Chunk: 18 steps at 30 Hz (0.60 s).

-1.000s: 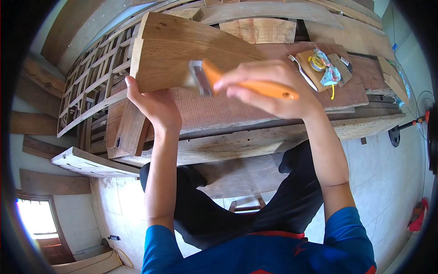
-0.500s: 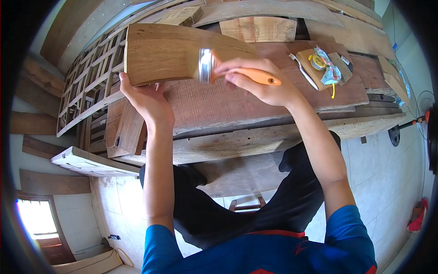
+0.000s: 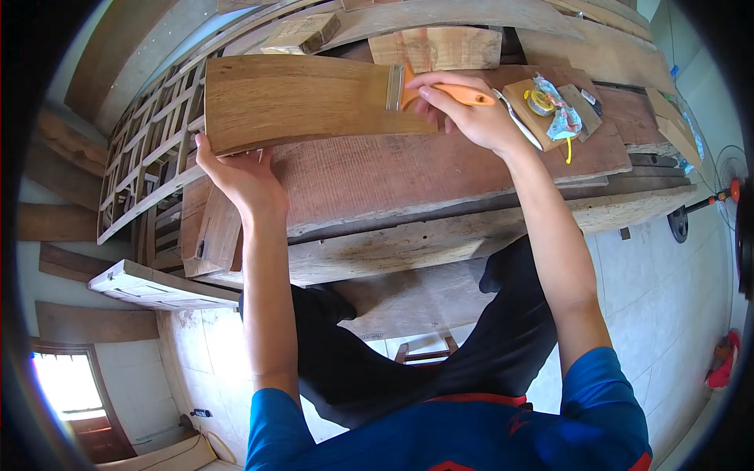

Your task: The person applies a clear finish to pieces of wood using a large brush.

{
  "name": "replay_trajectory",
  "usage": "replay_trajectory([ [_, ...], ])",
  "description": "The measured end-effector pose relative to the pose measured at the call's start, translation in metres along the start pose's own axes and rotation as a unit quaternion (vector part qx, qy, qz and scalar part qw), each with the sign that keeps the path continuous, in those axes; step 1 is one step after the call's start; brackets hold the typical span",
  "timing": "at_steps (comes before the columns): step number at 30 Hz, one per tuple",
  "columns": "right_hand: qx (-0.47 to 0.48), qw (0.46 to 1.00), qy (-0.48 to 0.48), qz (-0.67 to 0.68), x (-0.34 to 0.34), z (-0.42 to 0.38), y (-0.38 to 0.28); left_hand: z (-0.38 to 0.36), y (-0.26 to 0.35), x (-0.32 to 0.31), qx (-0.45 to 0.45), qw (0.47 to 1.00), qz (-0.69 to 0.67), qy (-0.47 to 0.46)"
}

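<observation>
My left hand (image 3: 245,179) grips the lower left corner of a curved wooden board (image 3: 302,98), thumb at its end and fingers underneath. The board is tilted up above the wood stack. In my right hand (image 3: 463,110) is a paintbrush (image 3: 463,95) with an orange handle and a silver metal band. Its bristles point left and lie against the board's face near the right end. My fingers close round the handle near the band; the bristle tips are hard to make out.
Broad rough planks (image 3: 408,177) form the work surface. On its right lie a toothbrush (image 3: 518,119), a yellow tape roll (image 3: 539,102) and a crumpled plastic wrapper (image 3: 564,122). A wooden lattice (image 3: 153,149) leans at left. A fan (image 3: 730,192) stands at far right.
The paintbrush has moved right along the board, from its middle to near its right end. The board's left end has dropped slightly and shifted left with my left hand.
</observation>
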State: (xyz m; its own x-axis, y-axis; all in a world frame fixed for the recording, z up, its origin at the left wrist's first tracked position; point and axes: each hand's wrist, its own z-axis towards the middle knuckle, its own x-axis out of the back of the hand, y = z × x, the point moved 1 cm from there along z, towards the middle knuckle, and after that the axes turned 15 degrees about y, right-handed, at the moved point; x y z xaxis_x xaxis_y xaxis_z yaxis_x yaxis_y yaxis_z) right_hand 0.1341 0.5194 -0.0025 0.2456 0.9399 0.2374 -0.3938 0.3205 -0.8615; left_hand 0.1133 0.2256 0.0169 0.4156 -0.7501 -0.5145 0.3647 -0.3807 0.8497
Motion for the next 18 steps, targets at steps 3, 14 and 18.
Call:
replay_trajectory([
  [3,-0.028,0.994,-0.099,0.025,0.001,-0.002,-0.002,-0.001,0.0,0.0,0.004,1.0,0.001,-0.003],
  [14,-0.097,0.985,-0.118,-0.083,0.024,0.005,0.014,0.006,-0.003,0.003,-0.003,1.0,-0.004,-0.005],
  [18,-0.073,0.99,-0.005,-0.121,0.026,0.005,0.02,0.007,-0.002,0.004,0.005,1.0,-0.008,-0.028],
])
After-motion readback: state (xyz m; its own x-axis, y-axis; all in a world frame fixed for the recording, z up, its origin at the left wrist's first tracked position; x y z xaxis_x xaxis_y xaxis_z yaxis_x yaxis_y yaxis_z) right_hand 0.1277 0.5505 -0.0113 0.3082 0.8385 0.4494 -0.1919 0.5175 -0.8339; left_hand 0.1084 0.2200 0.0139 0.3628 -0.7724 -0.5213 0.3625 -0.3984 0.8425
